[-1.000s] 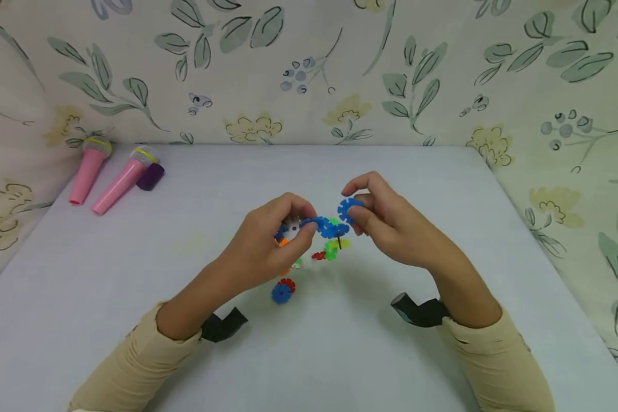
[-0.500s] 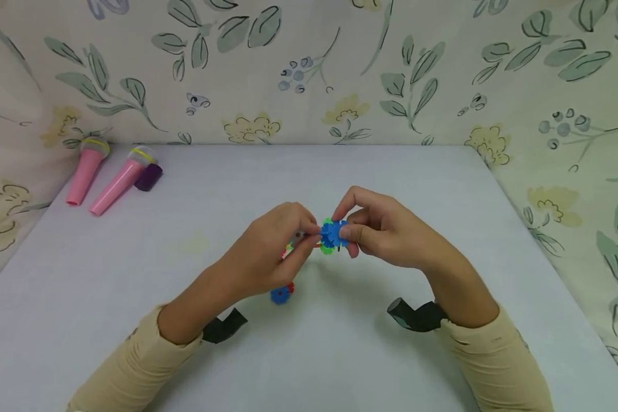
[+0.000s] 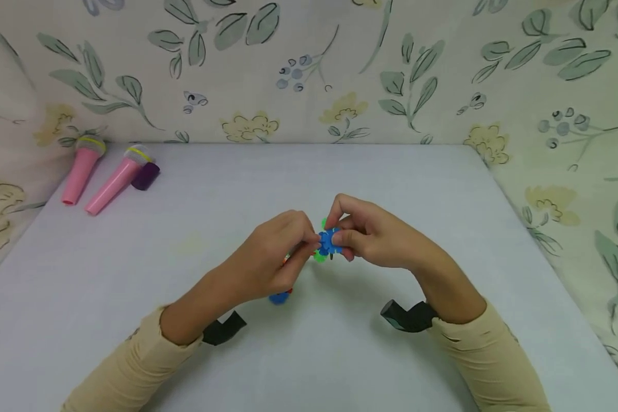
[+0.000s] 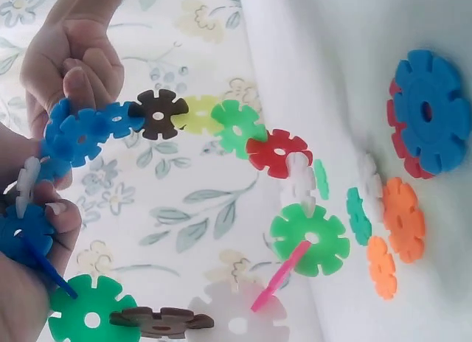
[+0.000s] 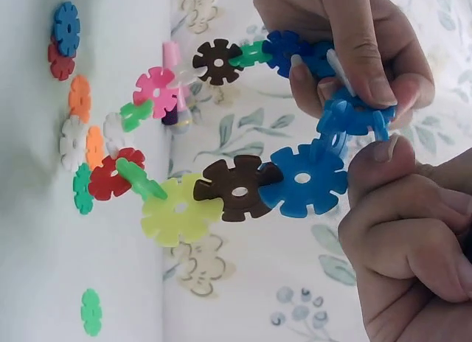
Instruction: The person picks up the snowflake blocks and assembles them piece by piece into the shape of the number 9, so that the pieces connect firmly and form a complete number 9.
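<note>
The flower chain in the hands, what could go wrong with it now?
The blue discs pinched by the left hand and right hand might slip apart if pushed crookedly. The chain hangs in a loop, joined slot to slot, so a tug could perhaps pop the yellow disc off the brown disc beside it. A dropping hand might also bump the blue-and-red pair on the table.

Soft diffuse light, faint shadows on the table (image 3: 309, 355), head view dimmer, left wrist view pale
</note>
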Motion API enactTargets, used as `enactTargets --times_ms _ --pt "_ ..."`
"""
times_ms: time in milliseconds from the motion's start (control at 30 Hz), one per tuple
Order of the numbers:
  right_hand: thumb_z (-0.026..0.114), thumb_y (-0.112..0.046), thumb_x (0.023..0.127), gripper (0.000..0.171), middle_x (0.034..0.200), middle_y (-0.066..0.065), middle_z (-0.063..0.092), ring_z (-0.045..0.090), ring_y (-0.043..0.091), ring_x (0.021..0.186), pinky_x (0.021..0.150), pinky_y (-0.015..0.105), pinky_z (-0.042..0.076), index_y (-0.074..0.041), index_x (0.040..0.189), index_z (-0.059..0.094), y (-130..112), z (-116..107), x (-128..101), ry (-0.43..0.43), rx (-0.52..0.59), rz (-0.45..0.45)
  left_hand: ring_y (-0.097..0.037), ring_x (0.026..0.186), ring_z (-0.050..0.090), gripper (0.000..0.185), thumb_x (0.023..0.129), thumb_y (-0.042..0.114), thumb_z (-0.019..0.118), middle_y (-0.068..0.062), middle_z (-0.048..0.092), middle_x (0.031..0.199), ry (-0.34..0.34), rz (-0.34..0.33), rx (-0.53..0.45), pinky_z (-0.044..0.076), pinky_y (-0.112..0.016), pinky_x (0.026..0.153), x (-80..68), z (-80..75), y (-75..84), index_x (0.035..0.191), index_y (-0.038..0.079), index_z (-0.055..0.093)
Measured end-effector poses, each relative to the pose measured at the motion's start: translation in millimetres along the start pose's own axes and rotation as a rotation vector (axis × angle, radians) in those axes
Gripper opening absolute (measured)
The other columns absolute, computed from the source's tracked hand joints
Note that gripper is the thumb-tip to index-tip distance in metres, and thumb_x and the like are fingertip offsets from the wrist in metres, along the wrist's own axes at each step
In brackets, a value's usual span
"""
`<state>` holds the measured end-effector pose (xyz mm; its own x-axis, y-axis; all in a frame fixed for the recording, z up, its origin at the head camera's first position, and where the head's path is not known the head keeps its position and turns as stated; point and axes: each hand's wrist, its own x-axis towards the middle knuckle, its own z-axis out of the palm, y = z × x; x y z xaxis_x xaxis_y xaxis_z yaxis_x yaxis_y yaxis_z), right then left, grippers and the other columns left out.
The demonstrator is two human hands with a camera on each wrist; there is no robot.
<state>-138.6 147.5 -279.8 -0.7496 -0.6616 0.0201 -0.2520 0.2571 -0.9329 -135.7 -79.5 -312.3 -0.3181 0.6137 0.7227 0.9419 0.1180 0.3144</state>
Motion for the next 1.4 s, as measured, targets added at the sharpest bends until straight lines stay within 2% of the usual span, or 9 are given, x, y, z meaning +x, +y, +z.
enactTargets --times_ms 267,467,600,667,833,900,1233,1333,1400 --pt "0.053 0.005 0.101 0.012 0.070 0.005 0.060 0.055 0.025 0.064 0.053 0.024 0.033 -0.006 0.102 0.049 -1.8 2.4 -2.3 0.000 -0.132 0.039 -0.014 0.068 0.043 0.019 0.090 -0.009 0.065 -0.001 0.049 0.077 -0.061 -0.006 0.066 0.038 -0.020 0.060 -0.2 3.0 -1.1 0.091 0.004 0.051" --pt "0.053 0.007 0.100 0.011 0.067 0.010 0.060 0.054 0.023 0.062 0.052 0.024 0.033 -0.004 0.101 0.050 2.1 4.1 3.4 0.044 -0.061 0.073 -0.015 0.068 0.044 0.020 0.087 -0.009 0.068 -0.002 0.052 0.077 -0.039 -0.056 0.117 0.038 -0.022 0.059 0.5 2.9 -0.3 0.093 0.003 0.053" --pt "0.053 0.003 0.101 0.008 0.068 0.005 0.060 0.052 0.018 0.058 0.052 0.025 0.034 -0.006 0.101 0.051 5.6 9.4 7.0 0.064 -0.173 0.064 -0.017 0.066 0.040 0.022 0.084 -0.015 0.062 -0.003 0.047 0.075 -0.077 0.003 0.251 0.034 -0.024 0.057 -0.8 5.9 -2.1 0.088 0.003 0.049" --pt "0.053 0.003 0.101 0.008 0.069 0.004 0.060 0.051 0.016 0.058 0.052 0.025 0.034 -0.005 0.100 0.051 11.7 8.7 9.6 0.047 -0.166 0.045 -0.017 0.066 0.040 0.023 0.083 -0.017 0.060 -0.004 0.046 0.075 -0.091 0.020 0.275 0.035 -0.023 0.057 -1.7 6.4 -3.9 0.088 0.003 0.049" --pt "0.049 0.008 0.100 0.005 0.067 0.016 0.057 0.045 0.018 0.053 0.045 0.024 0.024 0.003 0.103 0.049 24.8 -1.5 15.1 0.006 0.181 -0.044 -0.016 0.071 0.047 0.022 0.085 -0.014 0.065 -0.004 0.053 0.081 -0.006 -0.034 0.124 0.041 -0.023 0.061 -0.4 0.0 -5.4 0.094 0.002 0.053" --pt "0.049 0.007 0.101 0.006 0.067 0.018 0.058 0.045 0.018 0.053 0.044 0.024 0.022 0.003 0.104 0.050 25.8 -3.4 15.3 -0.008 0.243 -0.067 -0.015 0.072 0.048 0.022 0.086 -0.012 0.067 -0.004 0.054 0.083 0.017 -0.041 0.082 0.042 -0.024 0.061 0.8 -1.5 -5.2 0.096 0.001 0.053" --pt "0.048 0.008 0.101 0.004 0.068 0.016 0.059 0.048 0.020 0.054 0.047 0.024 0.027 0.005 0.104 0.046 15.0 -1.5 9.6 -0.044 0.177 -0.065 -0.014 0.070 0.046 0.022 0.087 -0.012 0.067 -0.004 0.052 0.082 0.011 -0.033 0.034 0.039 -0.021 0.060 1.1 2.4 -3.5 0.095 0.002 0.052" --pt "0.052 0.003 0.102 0.006 0.067 0.014 0.061 0.043 0.019 0.048 0.047 0.024 0.027 -0.001 0.106 0.050 13.5 -1.5 9.8 -0.033 0.088 -0.057 -0.013 0.074 0.051 0.022 0.087 -0.010 0.069 -0.004 0.055 0.085 -0.022 -0.077 0.007 0.045 -0.022 0.064 0.9 -1.3 -7.2 0.097 0.002 0.054" --pt "0.055 -0.004 0.103 0.005 0.063 0.011 0.060 0.038 0.020 0.044 0.045 0.026 0.026 -0.005 0.107 0.055 13.6 -4.0 12.0 0.003 0.000 -0.042 -0.013 0.081 0.055 0.023 0.088 -0.003 0.073 -0.004 0.059 0.092 -0.065 -0.157 -0.002 0.049 -0.024 0.069 0.3 -5.2 -9.4 0.102 0.001 0.056"
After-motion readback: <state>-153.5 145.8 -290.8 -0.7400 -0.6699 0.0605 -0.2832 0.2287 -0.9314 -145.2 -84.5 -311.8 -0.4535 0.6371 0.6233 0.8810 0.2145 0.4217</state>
